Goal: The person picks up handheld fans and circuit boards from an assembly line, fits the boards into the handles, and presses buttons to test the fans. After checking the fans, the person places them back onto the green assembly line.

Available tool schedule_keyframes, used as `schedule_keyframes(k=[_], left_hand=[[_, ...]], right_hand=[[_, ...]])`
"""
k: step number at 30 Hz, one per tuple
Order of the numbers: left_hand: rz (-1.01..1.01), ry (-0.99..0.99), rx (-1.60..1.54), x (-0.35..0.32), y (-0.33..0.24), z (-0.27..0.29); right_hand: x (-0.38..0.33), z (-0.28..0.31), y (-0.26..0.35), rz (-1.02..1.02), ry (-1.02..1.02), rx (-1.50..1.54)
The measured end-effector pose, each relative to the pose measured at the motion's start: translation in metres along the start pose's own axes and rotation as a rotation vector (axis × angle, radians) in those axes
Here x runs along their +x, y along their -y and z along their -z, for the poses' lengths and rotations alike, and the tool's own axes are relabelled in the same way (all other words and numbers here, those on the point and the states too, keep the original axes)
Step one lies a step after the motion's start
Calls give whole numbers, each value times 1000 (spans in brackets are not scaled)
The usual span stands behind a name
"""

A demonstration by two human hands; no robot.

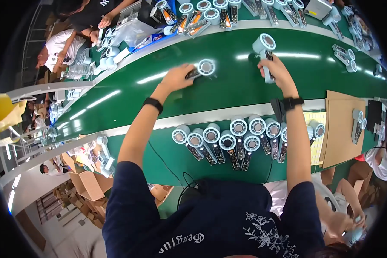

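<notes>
My left hand [178, 77] is closed around the dark, open handle of a pale-blue hair-dryer-shaped unit [206, 67], whose round grilled head points away to the right. That unit is low over the long green surface [228, 92]; whether it touches I cannot tell. Farther right, my right hand [277, 71] grips the handle of a second hair-dryer-shaped unit [264, 42], its head up and its handle down. Circuit parts show in that handle. Nearer to me, a group of similar units [238, 127] lies on the green bench, heads away from me and handles toward me.
A metal rail [193, 120] parts the green surface from the bench. More units [202, 17] crowd the far side, and a pair [345, 56] lies at far right. Brown cardboard [342, 129] and a yellow sheet [314, 148] are at right. Co-workers [64, 47] sit at upper left.
</notes>
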State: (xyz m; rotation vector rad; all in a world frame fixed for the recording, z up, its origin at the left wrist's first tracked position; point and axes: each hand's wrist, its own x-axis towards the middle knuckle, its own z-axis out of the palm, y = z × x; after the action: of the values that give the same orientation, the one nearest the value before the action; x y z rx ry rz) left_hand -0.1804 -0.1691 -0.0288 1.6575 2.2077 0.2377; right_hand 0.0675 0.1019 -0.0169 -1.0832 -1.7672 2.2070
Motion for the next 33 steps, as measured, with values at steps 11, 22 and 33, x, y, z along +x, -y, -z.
schedule_keyframes(k=[11, 22, 33], left_hand=[[612, -79, -1199, -152, -68, -9], [195, -492, -1739, -260, -223, 38], [195, -621, -1566, -280, -251, 32]], right_hand=[[-251, -82, 13, 56, 186, 393], [-351, -149, 6, 109, 178, 535], [-386, -180, 9, 299, 210, 638]])
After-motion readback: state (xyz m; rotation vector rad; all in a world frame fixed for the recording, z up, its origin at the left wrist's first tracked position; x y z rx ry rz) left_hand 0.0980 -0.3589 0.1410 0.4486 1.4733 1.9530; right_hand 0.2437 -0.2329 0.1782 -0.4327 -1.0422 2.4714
